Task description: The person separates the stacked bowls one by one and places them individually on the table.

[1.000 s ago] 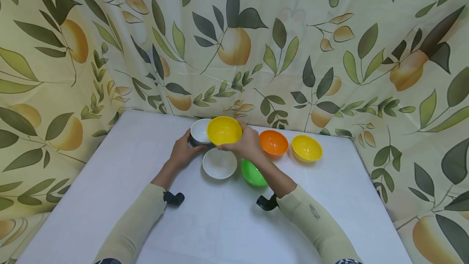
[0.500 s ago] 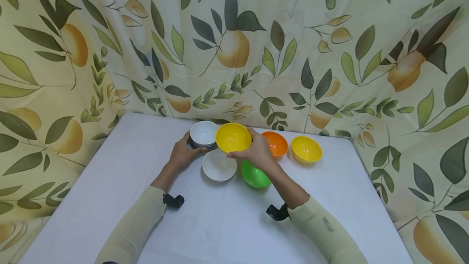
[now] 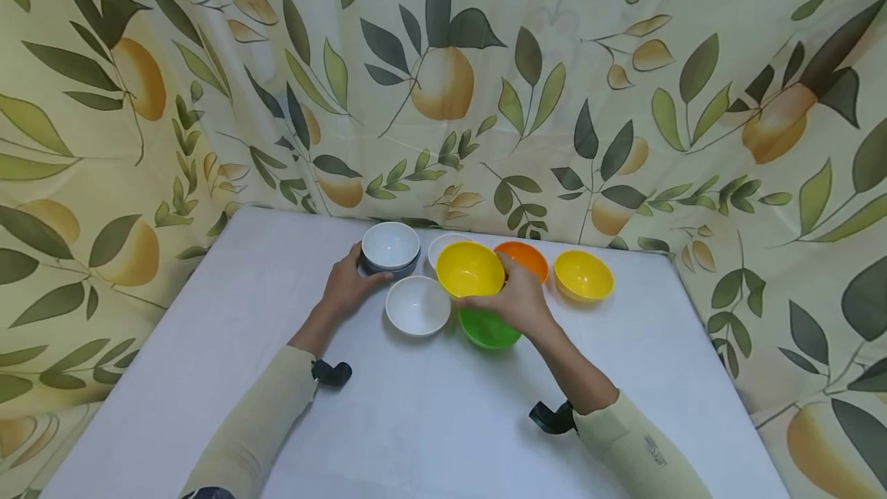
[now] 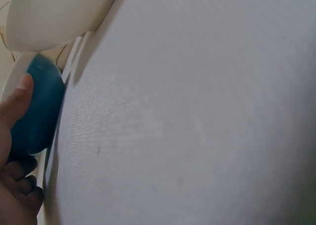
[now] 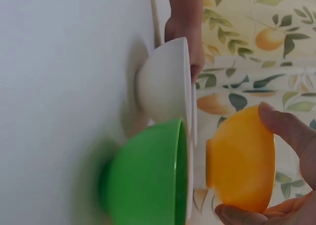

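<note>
My left hand (image 3: pixel 344 283) grips the side of a blue bowl (image 4: pixel 43 109), thumb on its wall and fingers curled low by the table. Nested in that bowl is a white bowl (image 3: pixel 390 245). My right hand (image 3: pixel 524 300) pinches a yellow bowl (image 3: pixel 470 269) between thumb and fingers. In the right wrist view this yellow bowl (image 5: pixel 242 161) is held up above the level of the green bowl (image 5: pixel 143 175). From the head, it overlaps the green bowl (image 3: pixel 489 329) and part of a white bowl (image 3: pixel 442 245) at the back.
Another white bowl (image 3: pixel 418 306) stands in front of the stacked pair. To the right are an orange bowl (image 3: pixel 532 259) and a second yellow bowl (image 3: pixel 584 276). A white cloth covers the table (image 3: pixel 416 422), and a printed curtain (image 3: pixel 443 160) hangs right behind its far edge.
My right hand has moved the yellow bowl rightward, away from the stacked blue and white bowls, uncovering the white bowl at the back. The left hand stays on the blue bowl.
</note>
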`<action>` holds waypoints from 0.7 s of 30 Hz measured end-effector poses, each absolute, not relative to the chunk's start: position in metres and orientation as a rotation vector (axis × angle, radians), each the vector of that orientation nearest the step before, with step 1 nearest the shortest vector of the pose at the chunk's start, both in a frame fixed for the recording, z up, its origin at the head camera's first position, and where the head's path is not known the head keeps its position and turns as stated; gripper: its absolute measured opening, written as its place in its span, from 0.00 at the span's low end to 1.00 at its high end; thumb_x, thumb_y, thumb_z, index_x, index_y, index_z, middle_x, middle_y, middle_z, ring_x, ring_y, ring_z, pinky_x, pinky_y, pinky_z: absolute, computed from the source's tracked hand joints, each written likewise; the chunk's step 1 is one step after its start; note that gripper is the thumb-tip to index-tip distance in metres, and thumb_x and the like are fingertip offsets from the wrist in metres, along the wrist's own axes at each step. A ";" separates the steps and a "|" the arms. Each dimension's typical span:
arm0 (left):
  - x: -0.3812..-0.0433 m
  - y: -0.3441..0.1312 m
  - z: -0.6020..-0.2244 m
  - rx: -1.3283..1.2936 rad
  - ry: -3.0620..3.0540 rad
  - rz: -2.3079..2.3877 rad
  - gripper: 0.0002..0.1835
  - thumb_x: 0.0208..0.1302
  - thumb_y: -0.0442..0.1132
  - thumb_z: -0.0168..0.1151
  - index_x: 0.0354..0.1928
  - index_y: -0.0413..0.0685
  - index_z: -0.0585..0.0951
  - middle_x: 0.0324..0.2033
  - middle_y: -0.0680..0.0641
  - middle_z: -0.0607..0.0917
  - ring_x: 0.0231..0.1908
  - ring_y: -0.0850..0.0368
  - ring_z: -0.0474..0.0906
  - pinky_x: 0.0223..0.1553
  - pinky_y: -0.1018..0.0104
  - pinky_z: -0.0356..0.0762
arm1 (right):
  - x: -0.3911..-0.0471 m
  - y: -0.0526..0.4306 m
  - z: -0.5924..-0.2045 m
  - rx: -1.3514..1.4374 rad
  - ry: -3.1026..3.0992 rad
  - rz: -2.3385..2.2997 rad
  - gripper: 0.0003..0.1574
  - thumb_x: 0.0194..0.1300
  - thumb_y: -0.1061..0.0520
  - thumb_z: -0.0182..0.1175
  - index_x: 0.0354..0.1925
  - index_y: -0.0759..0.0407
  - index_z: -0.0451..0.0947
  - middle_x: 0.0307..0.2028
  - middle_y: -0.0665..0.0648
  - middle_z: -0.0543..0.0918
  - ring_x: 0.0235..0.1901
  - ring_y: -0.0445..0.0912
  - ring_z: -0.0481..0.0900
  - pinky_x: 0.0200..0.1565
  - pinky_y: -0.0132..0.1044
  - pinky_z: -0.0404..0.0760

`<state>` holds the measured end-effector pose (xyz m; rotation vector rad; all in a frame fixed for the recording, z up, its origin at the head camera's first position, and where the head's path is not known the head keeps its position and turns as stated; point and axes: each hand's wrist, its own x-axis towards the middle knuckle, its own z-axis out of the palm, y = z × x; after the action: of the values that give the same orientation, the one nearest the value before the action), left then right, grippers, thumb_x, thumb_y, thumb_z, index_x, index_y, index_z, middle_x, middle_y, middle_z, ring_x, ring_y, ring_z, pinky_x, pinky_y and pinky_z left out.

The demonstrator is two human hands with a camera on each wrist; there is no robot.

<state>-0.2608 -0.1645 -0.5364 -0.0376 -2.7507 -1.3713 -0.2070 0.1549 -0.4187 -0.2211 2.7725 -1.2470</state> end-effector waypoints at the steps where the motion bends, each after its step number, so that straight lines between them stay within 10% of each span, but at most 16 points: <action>1: -0.261 -0.164 -0.536 -0.038 -2.749 -1.370 0.56 0.62 0.54 0.78 0.81 0.35 0.58 0.77 0.29 0.60 0.78 0.34 0.55 0.78 0.44 0.55 | -0.206 0.159 -0.419 -0.212 2.772 -1.257 0.71 0.46 0.41 0.87 0.76 0.68 0.63 0.65 0.66 0.78 0.59 0.59 0.77 0.63 0.56 0.80; 21: -0.261 -0.162 -0.534 -0.012 -2.771 -1.377 0.56 0.64 0.54 0.77 0.81 0.35 0.56 0.78 0.29 0.58 0.78 0.34 0.53 0.78 0.43 0.53 | -0.186 0.203 -0.427 -0.113 2.800 -1.249 0.73 0.51 0.40 0.85 0.78 0.73 0.58 0.74 0.74 0.65 0.68 0.65 0.70 0.68 0.61 0.73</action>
<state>-0.2606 -0.1622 -0.5340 -0.0123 -2.7708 -1.3774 -0.1859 0.2032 -0.4274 -0.1128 2.8000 -1.2490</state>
